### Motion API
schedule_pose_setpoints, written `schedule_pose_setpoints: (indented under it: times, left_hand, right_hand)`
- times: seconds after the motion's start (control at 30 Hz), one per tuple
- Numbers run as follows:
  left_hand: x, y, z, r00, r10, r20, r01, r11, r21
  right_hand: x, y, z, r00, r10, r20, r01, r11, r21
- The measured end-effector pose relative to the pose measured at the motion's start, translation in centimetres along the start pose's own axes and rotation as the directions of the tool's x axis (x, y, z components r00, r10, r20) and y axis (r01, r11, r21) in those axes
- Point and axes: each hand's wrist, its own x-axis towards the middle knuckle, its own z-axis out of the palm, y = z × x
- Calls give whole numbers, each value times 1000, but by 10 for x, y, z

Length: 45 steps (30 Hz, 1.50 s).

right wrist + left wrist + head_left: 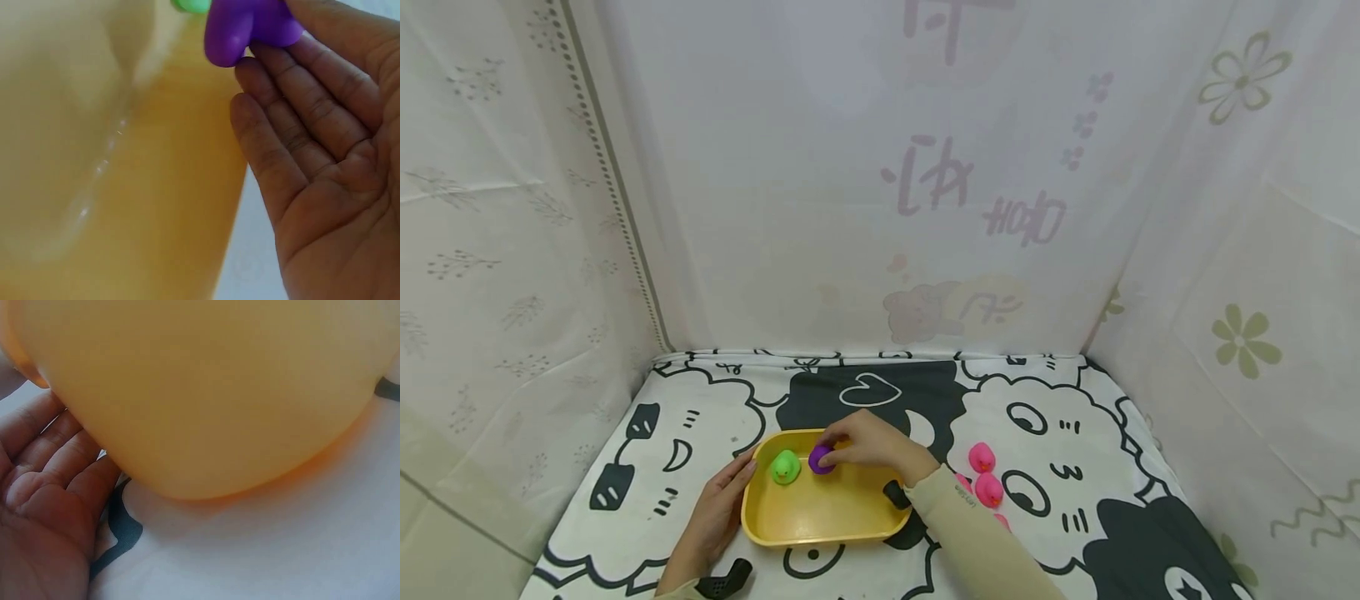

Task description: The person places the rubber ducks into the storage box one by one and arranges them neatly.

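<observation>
A yellow tray (820, 533) stands on the patterned cloth. My left hand (717, 508) rests against its left side, with fairly straight fingers touching the outer wall in the left wrist view. Over the tray's far side, my right hand (876, 446) pinches a purple rubber duck (821, 459) between thumb and fingers. In the right wrist view the purple duck (234, 28) sits at the fingertips, partly cut off by the frame. A green rubber duck (786, 467) is in the tray's far left corner, left of the purple one.
Several pink rubber ducks (988, 490) lie on the cloth right of the tray, some partly hidden by my right sleeve (977, 533). A black-and-white cartoon cloth (700, 417) covers the surface. Pale printed curtains (775, 208) enclose the back and sides.
</observation>
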Motion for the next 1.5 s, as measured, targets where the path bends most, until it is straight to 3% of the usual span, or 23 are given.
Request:
schedule_pose_setpoints:
  times: [0.2, 0.47, 0.67, 1.5]
  left_hand:
    - [0, -2, 0, 998, 54, 26, -54, 998, -11]
    - [1, -2, -1, 999, 39, 27, -38, 999, -29]
    - [1, -2, -1, 999, 42, 29, -41, 999, -23]
    - [1, -3, -1, 998, 59, 15, -59, 998, -16]
  right_hand:
    - [0, -1, 6, 999, 34, 3, -33, 999, -27]
    - [3, 3, 15, 1000, 10, 19, -7, 986, -165]
    - [3, 0, 20, 998, 53, 41, -45, 986, -163]
    - [5, 1, 21, 997, 55, 62, -43, 983, -176]
